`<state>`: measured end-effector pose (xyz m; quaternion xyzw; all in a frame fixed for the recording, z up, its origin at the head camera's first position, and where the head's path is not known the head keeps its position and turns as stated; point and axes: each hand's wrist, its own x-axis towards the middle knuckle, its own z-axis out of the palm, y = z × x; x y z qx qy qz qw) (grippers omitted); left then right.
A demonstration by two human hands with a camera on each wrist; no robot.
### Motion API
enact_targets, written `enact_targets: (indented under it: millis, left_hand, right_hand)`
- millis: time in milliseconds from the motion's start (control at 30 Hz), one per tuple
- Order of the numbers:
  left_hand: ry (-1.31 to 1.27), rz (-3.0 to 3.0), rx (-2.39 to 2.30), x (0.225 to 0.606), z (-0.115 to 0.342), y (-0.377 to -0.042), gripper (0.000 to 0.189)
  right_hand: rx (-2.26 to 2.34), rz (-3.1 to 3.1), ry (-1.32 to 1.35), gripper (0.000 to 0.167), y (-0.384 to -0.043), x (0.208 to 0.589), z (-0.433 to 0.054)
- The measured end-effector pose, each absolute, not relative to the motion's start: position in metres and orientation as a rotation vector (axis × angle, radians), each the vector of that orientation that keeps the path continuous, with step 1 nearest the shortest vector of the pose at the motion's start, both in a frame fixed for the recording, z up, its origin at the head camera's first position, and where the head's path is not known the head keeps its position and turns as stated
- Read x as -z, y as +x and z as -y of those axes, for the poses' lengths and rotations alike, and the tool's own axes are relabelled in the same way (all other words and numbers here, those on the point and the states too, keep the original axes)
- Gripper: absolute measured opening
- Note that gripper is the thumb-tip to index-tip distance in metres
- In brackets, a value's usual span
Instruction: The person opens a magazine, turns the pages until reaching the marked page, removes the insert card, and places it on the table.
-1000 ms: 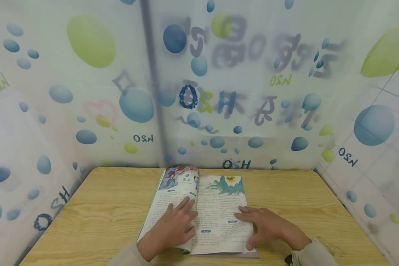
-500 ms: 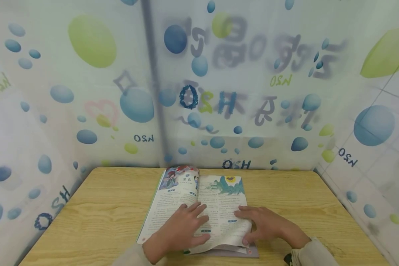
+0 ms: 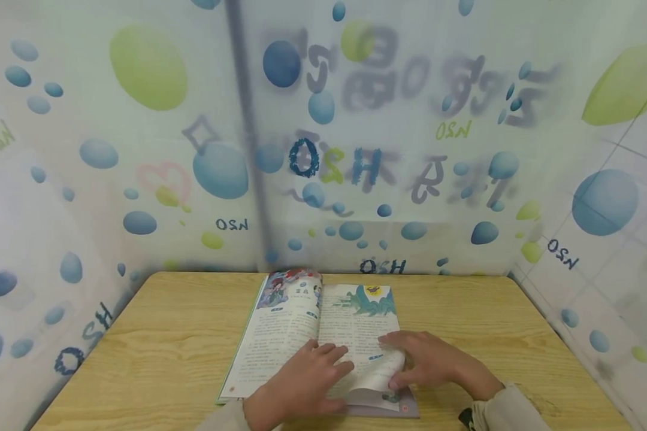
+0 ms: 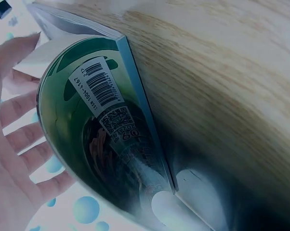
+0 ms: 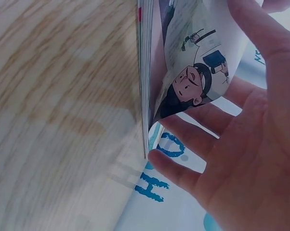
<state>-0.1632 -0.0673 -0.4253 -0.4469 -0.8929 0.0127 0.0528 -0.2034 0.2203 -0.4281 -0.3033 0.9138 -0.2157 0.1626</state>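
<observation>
An open magazine [image 3: 272,344] lies on the table, with printed text and coloured pictures on both pages. My right hand [image 3: 437,362] pinches the right-hand page [image 3: 358,326] near its lower outer corner, which is curled up off the sheets below. In the right wrist view, the underside of the lifted page [image 5: 203,72] shows a drawn figure, between the thumb and fingers. My left hand [image 3: 304,377] spreads its fingers over the lower inner part of the right page. In the left wrist view, the green back cover [image 4: 82,134] bends beside that hand, its barcode showing.
The wooden table [image 3: 156,341] extends on both sides of the magazine. Behind it hangs a pale curtain [image 3: 323,251] printed with blue and green drops. A dark band [image 3: 466,418] is at the right sleeve's cuff.
My left hand has slid right and nearer, from the inner fold onto the right page. The right page's lower corner has lifted and curled in my right hand.
</observation>
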Motion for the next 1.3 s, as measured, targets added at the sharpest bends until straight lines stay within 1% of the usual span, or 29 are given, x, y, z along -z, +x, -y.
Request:
enact_targets:
  millis: [100, 200, 333, 433, 500, 567, 800, 933, 1067, 1167, 1300]
  left_hand:
    - [-1.351, 2.734, -0.032, 0.425, 0.068, -0.162, 0.049]
    - [-1.366, 2.692, 0.007, 0.425, 0.070, -0.162, 0.064]
    - [-1.450, 2.516, 0.007, 0.427, 0.073, -0.160, 0.087]
    - [-1.515, 2.379, -0.084, 0.427, 0.075, -0.159, 0.091]
    - [-1.534, 2.307, -0.163, 0.429, 0.076, -0.159, 0.090]
    - [-1.533, 2.263, -0.233, 0.431, 0.077, -0.158, 0.084]
    - [-1.494, 2.140, -0.463, 0.435, 0.078, -0.158, 0.055]
    - [-1.477, 2.144, -0.490, 0.437, 0.078, -0.157, 0.053]
    - [-1.461, 2.158, -0.502, 0.437, 0.078, -0.155, 0.054]
    - [-1.453, 2.161, -0.529, 0.437, 0.078, -0.155, 0.052]
    - [-1.439, 2.184, -0.573, 0.437, 0.079, -0.155, 0.049]
  right_hand:
    - [0.622, -2.621, -0.878, 0.085, -0.204, 0.427, -0.221]
    - [0.633, -2.638, -0.909, 0.087, -0.205, 0.426, -0.222]
    - [0.653, -2.656, -0.946, 0.086, -0.206, 0.426, -0.223]
    - [0.686, -2.664, -0.943, 0.083, -0.205, 0.427, -0.223]
    - [0.722, -2.663, -0.935, 0.079, -0.205, 0.427, -0.222]
    - [0.754, -2.663, -0.923, 0.075, -0.204, 0.427, -0.222]
    - [0.845, -2.655, -0.885, 0.063, -0.202, 0.425, -0.219]
    - [0.901, -2.642, -0.854, 0.057, -0.202, 0.423, -0.218]
    - [0.927, -2.652, -0.848, 0.054, -0.203, 0.424, -0.218]
    - [0.922, -2.681, -0.839, 0.055, -0.203, 0.426, -0.218]
    - [0.886, -2.740, -0.818, 0.059, -0.202, 0.426, -0.220]
